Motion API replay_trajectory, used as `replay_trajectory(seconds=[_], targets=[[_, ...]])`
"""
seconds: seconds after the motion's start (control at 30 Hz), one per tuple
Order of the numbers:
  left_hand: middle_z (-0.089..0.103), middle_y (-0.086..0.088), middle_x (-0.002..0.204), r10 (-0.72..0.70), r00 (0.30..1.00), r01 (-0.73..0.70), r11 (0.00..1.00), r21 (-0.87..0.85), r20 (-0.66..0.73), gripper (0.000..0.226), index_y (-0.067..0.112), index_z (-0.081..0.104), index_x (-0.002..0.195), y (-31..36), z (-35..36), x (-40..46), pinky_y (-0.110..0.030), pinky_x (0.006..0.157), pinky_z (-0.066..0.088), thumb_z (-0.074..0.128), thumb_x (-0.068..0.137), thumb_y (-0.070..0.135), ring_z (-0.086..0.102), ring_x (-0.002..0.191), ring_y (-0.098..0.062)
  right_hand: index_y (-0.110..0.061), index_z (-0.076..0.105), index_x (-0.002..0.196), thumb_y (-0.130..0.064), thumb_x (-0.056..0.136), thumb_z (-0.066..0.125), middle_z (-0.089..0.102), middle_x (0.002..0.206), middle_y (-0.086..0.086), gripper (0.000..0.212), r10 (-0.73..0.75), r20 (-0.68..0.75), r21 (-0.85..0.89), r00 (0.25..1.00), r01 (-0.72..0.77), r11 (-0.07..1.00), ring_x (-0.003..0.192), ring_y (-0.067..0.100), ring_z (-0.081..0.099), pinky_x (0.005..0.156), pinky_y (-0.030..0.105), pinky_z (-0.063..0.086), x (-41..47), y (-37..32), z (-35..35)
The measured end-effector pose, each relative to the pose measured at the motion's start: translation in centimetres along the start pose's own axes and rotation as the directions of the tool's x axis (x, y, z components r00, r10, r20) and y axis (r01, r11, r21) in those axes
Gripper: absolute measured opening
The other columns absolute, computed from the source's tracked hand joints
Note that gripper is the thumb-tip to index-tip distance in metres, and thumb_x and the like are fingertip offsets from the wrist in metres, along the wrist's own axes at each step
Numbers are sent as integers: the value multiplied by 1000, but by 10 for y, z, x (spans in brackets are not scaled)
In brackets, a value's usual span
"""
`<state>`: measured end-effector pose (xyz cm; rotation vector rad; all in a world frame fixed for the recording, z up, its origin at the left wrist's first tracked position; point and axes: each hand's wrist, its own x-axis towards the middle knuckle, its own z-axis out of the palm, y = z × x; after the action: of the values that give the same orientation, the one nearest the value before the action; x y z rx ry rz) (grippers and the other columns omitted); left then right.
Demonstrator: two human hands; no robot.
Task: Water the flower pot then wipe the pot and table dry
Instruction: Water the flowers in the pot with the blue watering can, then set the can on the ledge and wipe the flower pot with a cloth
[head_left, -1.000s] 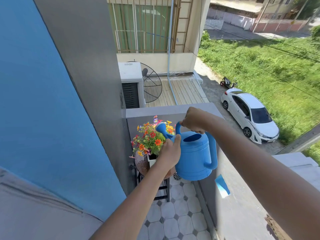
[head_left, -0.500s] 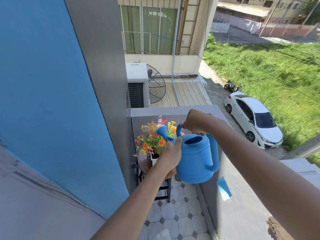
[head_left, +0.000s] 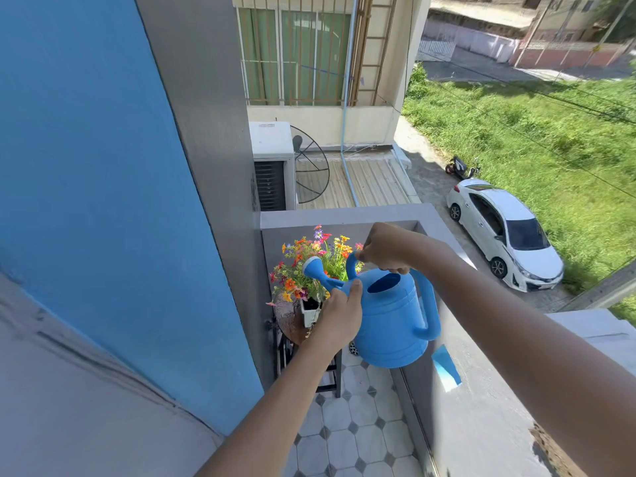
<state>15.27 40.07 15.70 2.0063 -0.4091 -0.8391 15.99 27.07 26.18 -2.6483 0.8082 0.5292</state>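
Two hands are closed on the blue watering can [head_left: 392, 318], right hand [head_left: 385, 247] on its top handle, left hand [head_left: 340, 318] steadying its side, so watering is judged underway; further tilting toward the flower pot [head_left: 310, 313] is called for.

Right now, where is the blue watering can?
In the head view, the blue watering can is held in both hands, centre frame, its spout over the flower pot on the small round table beside the balcony wall.

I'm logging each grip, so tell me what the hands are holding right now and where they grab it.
Both hold the blue watering can: the right hand grips its top handle, the left hand supports the body at the spout's base.
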Motion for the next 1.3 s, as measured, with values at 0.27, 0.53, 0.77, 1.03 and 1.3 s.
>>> replay_trajectory(seconds=[0.27,0.53,0.77,1.03,1.3], targets=[[37,1,66,41,999,-41,999,-13,-7,84,-9,48,122,13,4,13,-30,50,27,21,93,65,38,55,-13,-4,47,88,-29,97,52,68,72,22,27,108,-63,87,992,-103,991,49,28,58,41,24,41,1,13,-9],[55,-5,80,121,992,-120,993,-20,45,92,9,56,117,22,30,33,-31,54,37,19,74,82,52,64,-16,-9,46,75,-25,98,49,66,69,18,27,162,-99,81,982,-154,985,56,30,64,51,26,46,-1,45,-13],[59,-10,116,87,995,-88,996,23,48,76,15,44,128,17,43,47,-51,93,48,25,83,73,57,107,-28,-4,58,82,-32,95,50,57,61,11,32,144,-98,369,985,-98,924,45,21,52,46,25,45,-6,80,10],[56,-6,118,177,984,-176,977,119,2,47,22,33,139,6,75,74,-40,84,44,33,99,46,55,105,-27,-13,40,70,-31,92,45,43,58,7,29,166,-92,791,982,-29,612,46,20,40,45,26,36,-1,124,66],[67,4,103,194,972,-205,976,77,130,37,36,55,119,30,143,111,-31,75,46,37,93,55,63,95,-19,-12,48,81,-39,101,43,37,54,5,33,431,-1,996,902,41,-85,38,14,32,39,19,30,-3,176,88]])
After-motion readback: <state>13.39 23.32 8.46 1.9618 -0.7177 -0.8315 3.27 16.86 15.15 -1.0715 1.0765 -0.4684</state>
